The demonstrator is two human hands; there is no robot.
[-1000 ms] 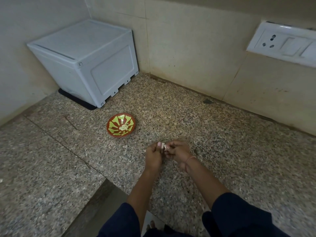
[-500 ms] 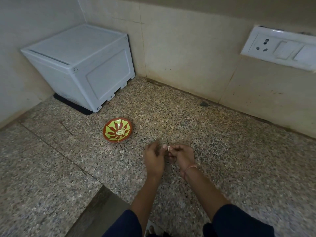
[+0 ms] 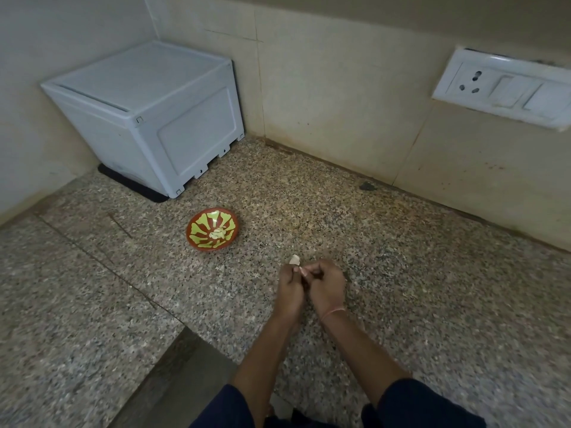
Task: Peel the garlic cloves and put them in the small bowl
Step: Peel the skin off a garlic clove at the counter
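risk of a drop: the small pale garlic clove (image 3: 295,260) is poking out just above the fingertips, over the speckled granite surface (image 3: 401,273); if the pinch is slipping while skin is being pulled, the clove is probably falling onto the stone and skittering off.
risk of a miss: the small round red bowl with yellow-green petal pattern (image 3: 202,222) is sitting well apart, farther away and to the left of the hands, so a tossed clove is likely landing short or bouncing off the rim.
risk of skin going in: whether any papery skin is clinging to the clove is too small to tell; a hurried transfer is carrying it in among the peeled cloves (image 3: 217,233) lying at the bowl's centre.
left hand (image 3: 289,287): fingers are curling tight, pinching the clove at their tips.
right hand (image 3: 328,287): fingers are curling in too, tips pressing against the left hand's tips and seemingly picking at the same clove; the exact contact is hidden.
bystander: the white plastic box (image 3: 148,118) is standing far left, touching nothing.
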